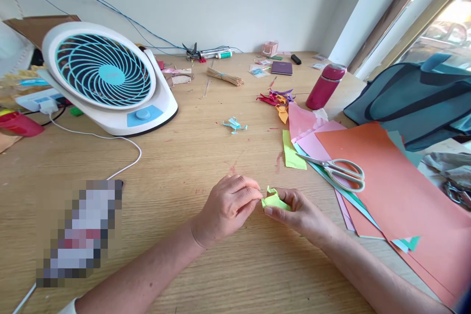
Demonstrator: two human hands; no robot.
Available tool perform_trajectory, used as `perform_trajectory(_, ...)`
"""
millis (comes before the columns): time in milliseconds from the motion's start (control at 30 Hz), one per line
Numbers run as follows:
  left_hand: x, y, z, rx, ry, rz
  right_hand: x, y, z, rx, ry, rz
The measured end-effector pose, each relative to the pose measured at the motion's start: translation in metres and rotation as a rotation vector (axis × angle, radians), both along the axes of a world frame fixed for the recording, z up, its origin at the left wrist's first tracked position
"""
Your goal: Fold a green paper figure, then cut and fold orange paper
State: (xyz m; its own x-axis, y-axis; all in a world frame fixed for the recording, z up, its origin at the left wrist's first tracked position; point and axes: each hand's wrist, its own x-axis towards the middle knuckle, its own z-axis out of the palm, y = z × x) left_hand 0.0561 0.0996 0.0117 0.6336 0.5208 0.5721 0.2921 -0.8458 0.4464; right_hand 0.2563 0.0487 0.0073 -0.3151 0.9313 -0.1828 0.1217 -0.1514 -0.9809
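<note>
A small piece of yellow-green paper (275,201), folded and crumpled at one end, is held above the table between both hands. My right hand (303,213) grips its right side between thumb and fingers. At the paper's left edge my left hand (231,206) is closed in a pinch, fingertips on the paper's tip. Beyond the hands lies a light blue folded paper figure (235,124). A flat yellow-green paper strip (293,150) rests to the right, near scissors (344,171) with pale handles on a stack of coloured paper sheets (390,181).
A white fan (106,73) stands at the left, its cable running to a blurred-out object (81,233). Colourful paper pieces (275,99), a leaning magenta flask (326,86) and a blue-grey bag (408,98) are at the right. A bundle of sticks (225,76) lies farther back.
</note>
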Motion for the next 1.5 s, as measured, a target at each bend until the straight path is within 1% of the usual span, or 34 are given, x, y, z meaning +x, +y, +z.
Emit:
perform_trajectory(100, 0.003, -0.002, -0.001, -0.202, -0.015, -0.022, -0.001, -0.001, 0.0, 0.087, -0.068, -0.034)
perform_trajectory(167, 0.004, -0.004, 0.0, -0.35, -0.038, -0.002, -0.001, -0.002, -0.002, 0.136, -0.139, -0.062)
perform_trajectory(233, 0.006, -0.005, 0.001, -0.446, -0.055, 0.025, -0.002, -0.002, -0.003, 0.165, -0.198, -0.091)
perform_trajectory(367, 0.009, -0.007, 0.005, -0.504, -0.062, 0.034, -0.003, -0.003, -0.003, 0.181, -0.239, -0.134)
perform_trajectory(467, 0.008, -0.005, 0.005, -0.526, -0.061, 0.028, -0.004, -0.003, -0.003, 0.179, -0.248, -0.146)
perform_trajectory(567, 0.005, -0.002, 0.003, -0.455, -0.044, -0.022, -0.004, -0.002, -0.003, 0.129, -0.173, -0.123)
perform_trajectory(667, 0.002, 0.0, 0.001, -0.297, -0.025, -0.092, -0.003, -0.001, -0.004, 0.064, -0.073, -0.089)
perform_trajectory(733, 0.0, 0.001, 0.0, -0.183, -0.013, -0.111, -0.003, -0.001, -0.003, 0.037, -0.034, -0.076)
perform_trajectory(833, -0.002, 0.0, 0.0, -0.04, 0.027, -0.1, -0.003, -0.001, -0.001, 0.02, -0.011, -0.073)
perform_trajectory(1033, -0.006, -0.003, 0.001, 0.199, 0.081, -0.033, -0.005, -0.001, 0.001, 0.031, 0.031, -0.055)
perform_trajectory(1200, -0.01, 0.0, 0.007, 0.352, 0.104, -0.072, -0.005, -0.002, -0.004, -0.042, 0.13, -0.027)
perform_trajectory(1267, -0.01, 0.001, 0.009, 0.374, 0.106, -0.078, -0.004, -0.002, -0.006, -0.069, 0.151, -0.027)
perform_trajectory(1333, -0.01, 0.0, 0.008, 0.342, 0.095, -0.074, -0.004, -0.002, -0.006, -0.076, 0.157, -0.03)
perform_trajectory(1433, -0.006, -0.003, 0.005, 0.231, 0.059, -0.05, -0.005, -0.002, -0.004, -0.037, 0.134, -0.051)
perform_trajectory(1500, -0.002, -0.006, 0.002, 0.109, 0.024, -0.011, -0.006, -0.002, -0.003, 0.0, 0.094, -0.071)
